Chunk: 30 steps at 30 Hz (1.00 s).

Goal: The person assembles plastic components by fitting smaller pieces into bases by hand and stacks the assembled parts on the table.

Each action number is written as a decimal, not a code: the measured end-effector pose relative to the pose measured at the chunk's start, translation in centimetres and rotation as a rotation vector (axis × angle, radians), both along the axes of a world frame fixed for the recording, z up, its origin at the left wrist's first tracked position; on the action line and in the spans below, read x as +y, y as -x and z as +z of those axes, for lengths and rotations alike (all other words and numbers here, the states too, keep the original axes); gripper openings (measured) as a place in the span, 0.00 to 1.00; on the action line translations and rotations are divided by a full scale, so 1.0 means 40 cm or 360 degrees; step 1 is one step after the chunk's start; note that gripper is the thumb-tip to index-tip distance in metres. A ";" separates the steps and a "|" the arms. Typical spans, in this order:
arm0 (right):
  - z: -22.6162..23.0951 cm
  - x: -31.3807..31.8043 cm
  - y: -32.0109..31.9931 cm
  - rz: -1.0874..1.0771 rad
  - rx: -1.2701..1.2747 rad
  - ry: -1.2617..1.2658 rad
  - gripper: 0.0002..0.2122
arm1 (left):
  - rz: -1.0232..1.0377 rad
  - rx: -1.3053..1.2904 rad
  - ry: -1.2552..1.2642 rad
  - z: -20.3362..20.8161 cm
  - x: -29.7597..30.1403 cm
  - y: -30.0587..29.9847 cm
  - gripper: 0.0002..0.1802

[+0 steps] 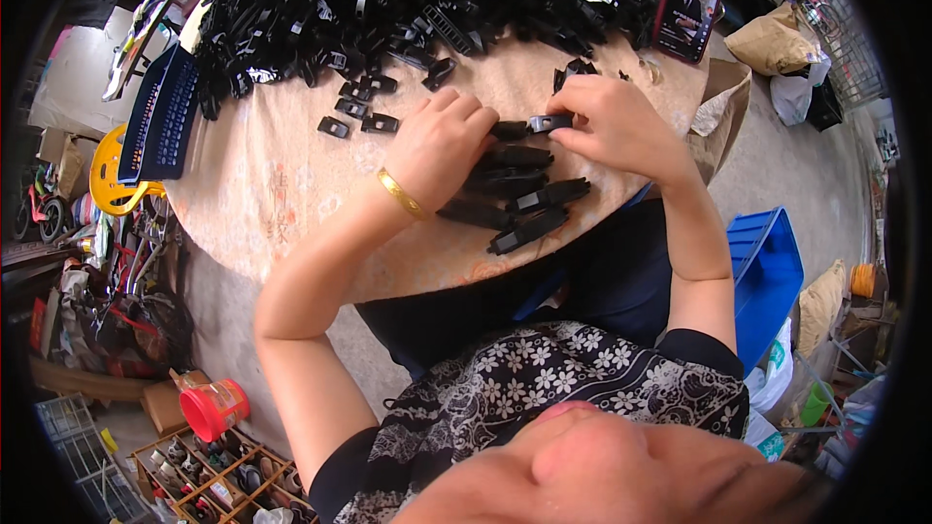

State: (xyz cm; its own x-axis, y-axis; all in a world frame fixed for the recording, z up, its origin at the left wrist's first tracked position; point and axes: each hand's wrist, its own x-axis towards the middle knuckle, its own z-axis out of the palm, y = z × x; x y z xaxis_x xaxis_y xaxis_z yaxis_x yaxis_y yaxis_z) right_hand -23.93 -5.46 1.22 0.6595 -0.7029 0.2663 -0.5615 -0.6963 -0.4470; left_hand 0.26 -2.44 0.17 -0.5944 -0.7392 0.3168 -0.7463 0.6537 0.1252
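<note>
Person's head (pixel 592 451), lower edge; below it, a black top (pixel 544 359), woven-looking fabric, white flower print. Left hand (pixel 442 144), gold bangle (pixel 401 193) at wrist: fingers curled inward, tips at the near end of a dark strip (pixel 510 131); closure hidden, cannot tell whether it grips. Right hand (pixel 621 126): thumb and forefinger pinched on a small black piece (pixel 551 122) with a shiny grey face, at that strip's right end, above the table. Black elongated pieces (pixel 515 177), smooth, roughly side by side below the hands, lowest one near the table's curved front edge. Tablecloth (pixel 282 175): peach, soft-looking, faint floral pattern; a broad stretch gives room between left forearm and rounded left rim; right side narrower, the right forearm crossing the rim. Small blocky black pieces (pixel 380 123), a loose cluster left of the left hand. Heap of black parts (pixel 388 5), tangled, glossy, filling the table's far side. Phone (pixel 687 2), lit screen, dark red border, at the far right rim. Blue crate (pixel 767 262), smooth-walled, off-table beside the right elbow. Red bucket (pixel 214 410), round, lower left.
</note>
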 end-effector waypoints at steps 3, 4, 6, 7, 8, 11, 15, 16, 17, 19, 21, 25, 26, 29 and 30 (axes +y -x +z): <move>-0.017 -0.010 0.003 -0.0054 -0.0299 0.0081 0.09 | -0.0014 0.0408 -0.0121 -0.008 -0.016 -0.005 0.16; -0.021 -0.015 -0.001 -0.0057 -0.0296 0.0083 0.09 | -0.0018 0.0411 -0.0119 -0.004 -0.017 -0.013 0.16; -0.030 -0.022 -0.027 0.0057 -0.0542 0.0235 0.10 | 0.0196 0.0417 -0.0434 0.002 -0.017 -0.030 0.16; -0.038 -0.021 -0.037 0.0057 -0.0544 0.0234 0.10 | 0.0158 0.0388 -0.0396 0.004 -0.019 -0.036 0.14; -0.047 -0.017 -0.048 0.0097 -0.0450 0.0223 0.10 | 0.0155 0.0389 -0.0398 0.004 -0.019 -0.035 0.14; -0.044 -0.012 -0.045 0.0128 -0.0294 0.0207 0.10 | 0.0163 0.0395 -0.0387 0.001 -0.019 -0.031 0.12; -0.014 0.004 -0.041 0.0080 -0.0055 0.0396 0.08 | 0.0124 0.0471 -0.0417 -0.006 -0.023 -0.034 0.11; -0.011 0.005 -0.045 0.0083 -0.0056 0.0395 0.08 | 0.0088 0.0468 -0.0423 -0.006 -0.024 -0.034 0.11; -0.008 0.007 -0.047 0.0100 -0.0035 0.0410 0.07 | 0.0086 0.0470 -0.0425 -0.005 -0.023 -0.031 0.11; -0.010 0.002 -0.048 0.0118 -0.0014 0.0424 0.06 | 0.0098 0.0423 -0.0344 -0.002 -0.020 -0.025 0.11; -0.021 -0.014 -0.048 0.0250 -0.0102 0.0390 0.06 | 0.0058 0.0453 -0.0365 -0.006 -0.022 -0.011 0.11; -0.043 -0.009 -0.072 0.0276 -0.0176 0.0354 0.06 | -0.0066 0.0470 -0.0214 -0.024 -0.025 -0.013 0.11; -0.043 -0.008 -0.070 0.0264 -0.0184 0.0329 0.06 | -0.0069 0.0468 -0.0212 -0.019 -0.029 -0.016 0.11; -0.048 -0.016 -0.050 0.0306 -0.0217 0.0199 0.07 | -0.0102 0.0469 -0.0591 0.018 -0.053 -0.034 0.09; -0.050 -0.022 -0.041 0.0365 -0.0243 0.0092 0.07 | -0.0048 0.0502 -0.0651 0.030 -0.061 -0.042 0.09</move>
